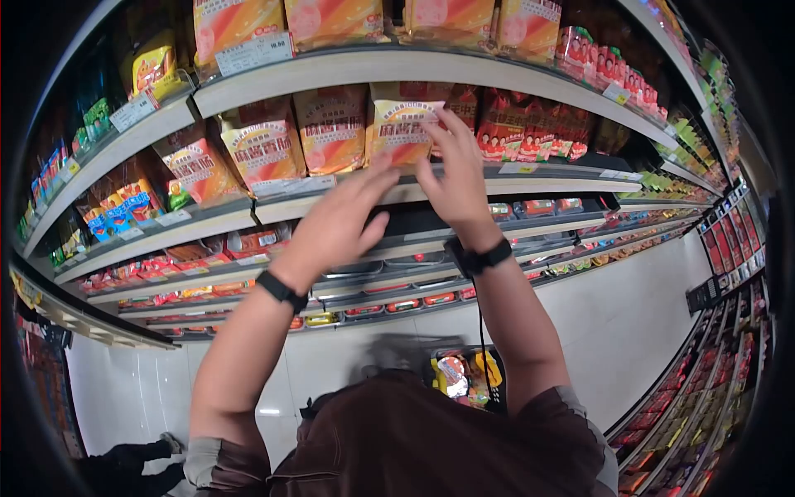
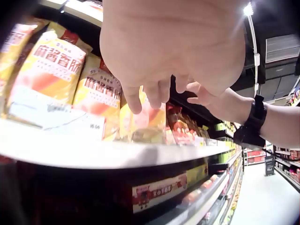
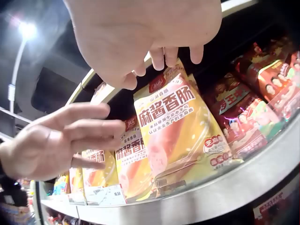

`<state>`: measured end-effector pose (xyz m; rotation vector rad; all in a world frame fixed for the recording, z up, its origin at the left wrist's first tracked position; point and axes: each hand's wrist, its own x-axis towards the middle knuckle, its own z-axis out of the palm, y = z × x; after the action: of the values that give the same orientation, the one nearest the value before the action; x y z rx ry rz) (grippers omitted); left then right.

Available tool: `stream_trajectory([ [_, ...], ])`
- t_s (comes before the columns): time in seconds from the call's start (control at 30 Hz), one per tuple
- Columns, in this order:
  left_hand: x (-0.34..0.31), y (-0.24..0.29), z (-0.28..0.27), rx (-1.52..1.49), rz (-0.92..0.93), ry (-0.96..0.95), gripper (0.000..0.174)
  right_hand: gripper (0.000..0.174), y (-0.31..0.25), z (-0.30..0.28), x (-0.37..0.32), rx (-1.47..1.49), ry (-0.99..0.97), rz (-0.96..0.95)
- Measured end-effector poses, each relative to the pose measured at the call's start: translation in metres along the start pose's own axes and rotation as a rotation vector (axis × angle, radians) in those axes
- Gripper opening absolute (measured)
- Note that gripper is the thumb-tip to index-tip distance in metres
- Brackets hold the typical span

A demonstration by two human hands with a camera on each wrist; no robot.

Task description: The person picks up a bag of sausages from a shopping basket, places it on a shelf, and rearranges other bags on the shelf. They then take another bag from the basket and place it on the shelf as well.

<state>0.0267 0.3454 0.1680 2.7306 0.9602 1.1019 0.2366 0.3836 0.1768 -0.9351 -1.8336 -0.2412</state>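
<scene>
A yellow-orange bag of sausages [image 1: 407,137] stands at the front of the middle shelf, its printed face toward me. My right hand [image 1: 457,170] is at the bag's right side, fingers spread and pointing up. In the right wrist view its fingertips [image 3: 157,60] are right at the bag's top edge. My left hand [image 1: 335,224], blurred, is low to the left of the bag, fingers extended and thumb apart. From the left wrist, the left hand [image 2: 173,42] overlaps the upper part of the bag [image 2: 140,123]. Neither hand grips anything.
Matching sausage bags [image 1: 263,149] stand along the shelf [image 1: 348,186] to the left, and red bags [image 1: 530,128] to the right. An upper shelf edge [image 1: 431,65] juts out above. Below me is a black basket [image 1: 497,381] with packaged goods. Another person's legs [image 1: 137,464] show at lower left.
</scene>
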Motion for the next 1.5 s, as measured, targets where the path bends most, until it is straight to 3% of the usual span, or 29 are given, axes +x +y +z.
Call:
stream_trajectory([
  [0.1,-0.074,0.000,-0.007,-0.048,-0.067,-0.205,0.045,0.037,-0.001,-0.026,-0.052,0.013,0.028,0.024],
  [0.23,-0.233,-0.025,0.000,-0.169,-0.363,-0.459,0.041,0.022,0.003,-0.039,-0.210,-0.017,-0.205,0.543],
  [0.3,-0.328,-0.030,0.006,-0.265,-0.626,-0.550,0.037,0.030,-0.008,-0.038,-0.321,-0.101,-0.414,0.852],
  [0.33,-0.375,-0.023,0.007,-0.366,-0.771,-0.488,0.035,0.037,-0.035,-0.045,-0.345,-0.082,-0.592,1.077],
  [0.37,-0.435,-0.024,0.019,-0.411,-0.905,-0.495,0.035,0.043,-0.033,-0.043,-0.397,0.051,-0.864,1.000],
  [0.4,-0.494,-0.025,0.027,-0.433,-1.029,-0.605,0.035,0.049,-0.040,-0.039,-0.451,0.154,-0.777,1.029],
  [0.43,-0.520,-0.006,0.020,-0.444,-1.253,-0.694,0.036,0.056,-0.064,-0.035,-0.485,-0.027,-0.751,0.925],
  [0.47,-0.577,0.002,0.024,-0.425,-1.326,-0.761,0.035,0.061,-0.087,-0.038,-0.458,0.108,-0.726,1.265],
  [0.5,-0.666,0.005,0.039,-0.327,-0.977,-0.706,0.036,0.066,-0.105,-0.044,-0.426,0.249,-0.673,1.597],
  [0.53,-0.721,0.007,0.049,-0.427,-1.004,-0.896,0.038,0.072,-0.103,-0.035,-0.441,0.294,-0.530,1.745],
  [0.57,-0.695,0.028,0.029,-0.466,-1.257,-1.068,0.039,0.062,-0.110,-0.035,-0.428,0.360,-0.444,1.801],
  [0.6,-0.698,0.040,0.017,-0.571,-1.274,-1.073,0.038,0.051,-0.112,-0.031,-0.420,0.400,-0.416,1.855],
  [0.63,-0.739,0.046,0.025,-0.548,-1.179,-0.906,0.034,0.042,-0.114,-0.030,-0.415,0.439,-0.387,1.907],
  [0.67,-0.740,0.046,0.022,-0.539,-1.201,-0.929,0.032,0.030,-0.110,-0.027,-0.420,0.432,-0.435,1.957],
  [0.7,-0.734,0.047,0.019,-0.529,-1.225,-0.948,0.030,0.029,-0.111,-0.020,-0.432,0.342,-0.457,1.830],
  [0.77,-0.662,0.051,-0.005,-0.491,-1.457,-0.926,0.027,0.035,-0.102,-0.001,-0.478,0.450,-0.393,1.654],
  [0.8,-0.698,0.036,0.005,-0.418,-1.082,-0.915,0.028,0.039,-0.109,0.003,-0.479,0.355,-0.475,1.570],
  [0.83,-0.732,0.020,0.015,-0.505,-0.894,-0.715,0.029,0.043,-0.115,0.010,-0.481,0.260,-0.554,1.485],
  [0.87,-0.717,0.016,0.013,-0.796,-1.416,-0.533,0.032,0.048,-0.141,0.007,-0.445,0.246,-0.652,1.619],
  [0.97,-0.688,-0.007,0.004,-0.733,-1.431,-0.554,0.031,0.043,-0.158,0.026,-0.450,0.218,-0.898,1.724],
  [1.03,-0.683,-0.019,0.003,-0.749,-1.417,-0.520,0.032,0.048,-0.198,0.025,-0.394,0.125,-1.072,1.569],
  [1.07,-0.678,-0.021,0.002,-0.740,-1.454,-0.496,0.033,0.054,-0.194,0.042,-0.444,0.175,-1.017,1.486],
  [1.1,-0.676,-0.022,0.001,-0.747,-1.445,-0.506,0.033,0.058,-0.216,0.041,-0.431,0.175,-0.935,1.310],
  [1.17,-0.679,-0.023,0.001,-0.780,-1.438,-0.509,0.033,0.062,-0.223,0.064,-0.446,0.145,-1.115,1.270],
  [1.2,-0.681,-0.019,0.001,-0.778,-1.447,-0.517,0.035,0.062,-0.229,0.064,-0.450,0.141,-1.116,1.282],
  [1.27,-0.686,-0.011,-0.003,-0.752,-1.411,-0.617,0.038,0.071,-0.234,0.062,-0.455,0.193,-0.928,1.247],
  [1.37,-0.692,0.001,-0.013,-0.621,-1.295,-0.856,0.044,0.070,-0.234,0.061,-0.452,0.113,-0.947,1.217],
  [1.5,-0.698,0.015,-0.043,-0.498,-1.255,-0.933,0.035,0.061,-0.235,0.053,-0.438,0.111,-1.023,1.219],
])
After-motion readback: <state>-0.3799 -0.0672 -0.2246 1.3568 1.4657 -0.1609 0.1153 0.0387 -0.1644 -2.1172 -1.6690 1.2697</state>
